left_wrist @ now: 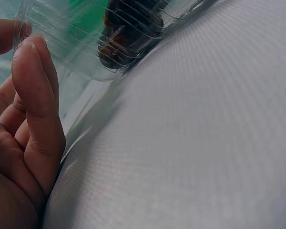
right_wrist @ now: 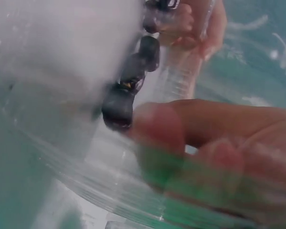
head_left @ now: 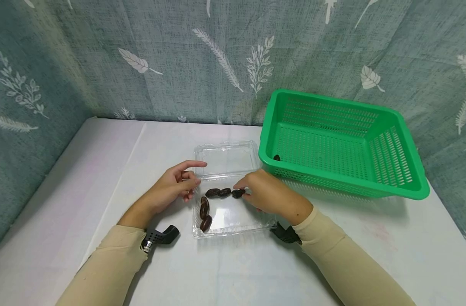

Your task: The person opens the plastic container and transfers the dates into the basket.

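Dark brown, wrinkled dates lie in a clear plastic clamshell box [head_left: 233, 219], its lid laid back flat. Several dates [head_left: 204, 208] line its left side, and others [head_left: 224, 192] run in a row along the hinge side. My right hand [head_left: 271, 193] reaches into the box and pinches the date [head_left: 238, 194] at the right end of that row between thumb and index finger. At the box's left edge is my left hand [head_left: 173, 185], thumb near the rim, index finger stretched over the lid, other fingers loosely bent. The left wrist view shows its fingertips [left_wrist: 31, 71] right at the plastic rim.
A green slotted basket [head_left: 343, 187] stands at the back right, close to the lid, with a date [head_left: 276, 157] near its front left corner. A patterned grey-green cloth [head_left: 171, 63] hangs behind the white-covered table [head_left: 225, 272].
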### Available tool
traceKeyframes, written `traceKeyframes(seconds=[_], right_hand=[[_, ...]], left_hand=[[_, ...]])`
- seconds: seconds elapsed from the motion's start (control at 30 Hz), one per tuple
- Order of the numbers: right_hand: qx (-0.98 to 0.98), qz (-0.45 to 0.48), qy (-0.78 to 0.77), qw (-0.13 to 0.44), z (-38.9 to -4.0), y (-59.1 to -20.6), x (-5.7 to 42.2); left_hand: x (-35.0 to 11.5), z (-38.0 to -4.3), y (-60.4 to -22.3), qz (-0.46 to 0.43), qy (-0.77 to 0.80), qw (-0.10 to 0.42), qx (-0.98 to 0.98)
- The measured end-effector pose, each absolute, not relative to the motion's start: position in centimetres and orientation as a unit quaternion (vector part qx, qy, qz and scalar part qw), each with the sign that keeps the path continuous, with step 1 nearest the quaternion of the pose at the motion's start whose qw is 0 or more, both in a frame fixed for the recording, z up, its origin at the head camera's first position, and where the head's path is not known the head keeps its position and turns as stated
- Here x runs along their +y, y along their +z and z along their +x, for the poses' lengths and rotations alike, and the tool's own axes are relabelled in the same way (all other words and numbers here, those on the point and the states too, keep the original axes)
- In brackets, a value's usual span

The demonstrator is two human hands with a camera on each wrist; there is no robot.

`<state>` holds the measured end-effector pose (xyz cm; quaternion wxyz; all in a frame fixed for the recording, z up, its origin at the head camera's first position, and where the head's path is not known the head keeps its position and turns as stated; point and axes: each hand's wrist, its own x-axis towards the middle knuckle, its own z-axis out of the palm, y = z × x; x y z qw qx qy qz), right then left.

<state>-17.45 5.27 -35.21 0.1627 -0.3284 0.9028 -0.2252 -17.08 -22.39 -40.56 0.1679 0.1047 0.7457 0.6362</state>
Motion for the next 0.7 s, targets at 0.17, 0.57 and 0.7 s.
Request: traceKeyframes(seconds=[0.17,0.57,0.7], right_hand=[[0.906,-0.368,-0.186,0.101,-17.49,-35.70,5.15],[0.912,-0.381,-0.132,0.074,-17.03,-36.24,4.74],[0.908,-0.386,-0.142,0.082,-17.05,-35.91,4.75]], left_hand=[[-22.36,-17.04,-40.63,0.107,0.639,0.168,0.743],[-22.45,-17.06,-40.86,0.110,0.637,0.170,0.744],[-22.51,-17.08,-40.78,0.112,0.637,0.166,0.744]])
